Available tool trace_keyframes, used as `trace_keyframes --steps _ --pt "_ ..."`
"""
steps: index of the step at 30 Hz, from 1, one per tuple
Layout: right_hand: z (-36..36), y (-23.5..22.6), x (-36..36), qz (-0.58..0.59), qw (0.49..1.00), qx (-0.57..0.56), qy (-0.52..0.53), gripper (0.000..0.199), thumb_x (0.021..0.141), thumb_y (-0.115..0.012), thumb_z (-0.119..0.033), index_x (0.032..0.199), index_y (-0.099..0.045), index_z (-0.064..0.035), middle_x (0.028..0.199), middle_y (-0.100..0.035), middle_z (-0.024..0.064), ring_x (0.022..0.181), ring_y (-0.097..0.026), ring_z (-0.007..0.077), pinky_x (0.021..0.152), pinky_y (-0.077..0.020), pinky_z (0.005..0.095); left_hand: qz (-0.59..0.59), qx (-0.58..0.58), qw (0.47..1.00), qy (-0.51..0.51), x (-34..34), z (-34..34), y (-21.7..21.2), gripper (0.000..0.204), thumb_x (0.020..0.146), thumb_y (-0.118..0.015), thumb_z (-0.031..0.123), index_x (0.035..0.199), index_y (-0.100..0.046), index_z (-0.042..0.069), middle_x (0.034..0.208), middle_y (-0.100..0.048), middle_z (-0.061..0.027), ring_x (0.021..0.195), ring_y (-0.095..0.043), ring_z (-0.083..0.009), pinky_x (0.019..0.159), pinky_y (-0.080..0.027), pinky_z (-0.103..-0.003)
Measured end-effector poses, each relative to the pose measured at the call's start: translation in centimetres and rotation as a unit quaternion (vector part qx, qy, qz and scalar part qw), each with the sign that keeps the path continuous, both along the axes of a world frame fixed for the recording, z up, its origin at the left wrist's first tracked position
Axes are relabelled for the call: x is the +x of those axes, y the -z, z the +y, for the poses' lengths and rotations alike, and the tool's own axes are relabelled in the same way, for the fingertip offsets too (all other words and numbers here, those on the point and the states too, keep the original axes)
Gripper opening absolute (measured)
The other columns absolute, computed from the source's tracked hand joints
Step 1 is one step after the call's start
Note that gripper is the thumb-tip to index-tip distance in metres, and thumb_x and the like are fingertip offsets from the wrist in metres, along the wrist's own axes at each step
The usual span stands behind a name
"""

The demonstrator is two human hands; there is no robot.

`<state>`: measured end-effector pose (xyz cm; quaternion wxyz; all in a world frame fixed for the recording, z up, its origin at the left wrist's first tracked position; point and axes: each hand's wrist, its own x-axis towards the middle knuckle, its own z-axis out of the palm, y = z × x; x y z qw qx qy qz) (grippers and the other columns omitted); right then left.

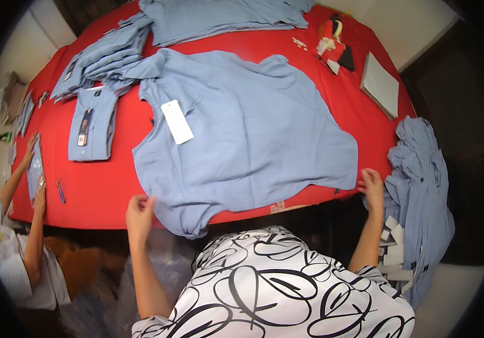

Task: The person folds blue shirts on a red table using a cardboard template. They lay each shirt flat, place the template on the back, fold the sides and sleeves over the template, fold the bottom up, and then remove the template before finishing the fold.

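Note:
A light blue shirt (253, 124) lies spread face down across the red-covered table, its lower left part drooping over the near edge. A blank white tag (177, 121) rests on it near the left end. My left hand (139, 218) is at the shirt's near left edge, finger and thumb closed on the cloth, the tips slightly blurred. Beyond the shirt's right end, my right hand (372, 186) is held just off the cloth, its fingers loosely bent and apart, with nothing in them.
Folded blue shirts (112, 53) are stacked at the far left, with one folded tagged shirt (92, 124) nearer. More blue cloth (225, 22) lies at the back. Blue garments (422, 197) hang at the right edge. A white stack (380, 84) sits far right. Another person's hands (40, 191) work at left.

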<state>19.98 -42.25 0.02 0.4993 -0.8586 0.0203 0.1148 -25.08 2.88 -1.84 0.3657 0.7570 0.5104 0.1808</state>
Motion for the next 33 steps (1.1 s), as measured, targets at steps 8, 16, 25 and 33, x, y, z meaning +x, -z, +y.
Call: trace_keyframes --steps 8,16,25,33 --pt "3.1 3.9 -2.8 -0.153 0.967 -0.193 -0.061 0.030 0.083 -0.074 -0.019 0.098 -0.059 0.0018 0.091 -0.064 0.0165 0.084 -0.062 0.0312 0.077 -0.0489 0.0390 -0.153 -0.011 0.988 -0.009 2.2 -3.9 -2.6 0.026 0.095 -0.060 0.008 0.116 -0.050 -0.005 0.114 -0.061 -0.0149 0.107 -0.056 -0.0227 0.098 -0.042 -0.034" --pt "2.5 1.1 -4.8 -0.238 0.946 -0.217 -0.041 0.024 0.084 -0.072 -0.013 0.103 -0.063 -0.0018 0.101 -0.064 0.0164 0.089 -0.063 0.0306 0.080 -0.0493 0.0391 0.041 0.188 0.978 0.076 -0.8 -3.9 -3.6 0.042 0.088 -0.066 0.005 0.128 -0.053 0.000 0.128 -0.054 -0.0171 0.122 -0.049 -0.0345 0.104 -0.040 -0.042" --pt "12.7 4.2 -3.4 -0.377 0.859 -0.291 -0.191 0.044 0.092 -0.064 -0.024 0.132 -0.055 -0.0073 0.143 -0.048 0.0161 0.139 -0.037 0.0327 0.114 -0.0252 0.0523 0.092 0.310 0.926 0.194 10.3 -2.0 1.5 0.051 0.090 -0.066 0.013 0.139 -0.051 0.008 0.149 -0.040 -0.0178 0.141 -0.033 -0.0361 0.114 -0.028 -0.048" --pt "16.2 2.7 2.1 -0.345 0.894 -0.232 -0.166 0.029 0.093 -0.060 -0.017 0.119 -0.064 -0.0057 0.135 -0.054 0.0131 0.126 -0.045 0.0323 0.110 -0.0282 0.0550 0.154 0.370 0.916 0.018 7.0 0.2 -0.3 0.050 0.085 -0.070 0.013 0.133 -0.057 0.007 0.144 -0.043 -0.0199 0.136 -0.037 -0.0382 0.111 -0.028 -0.054"
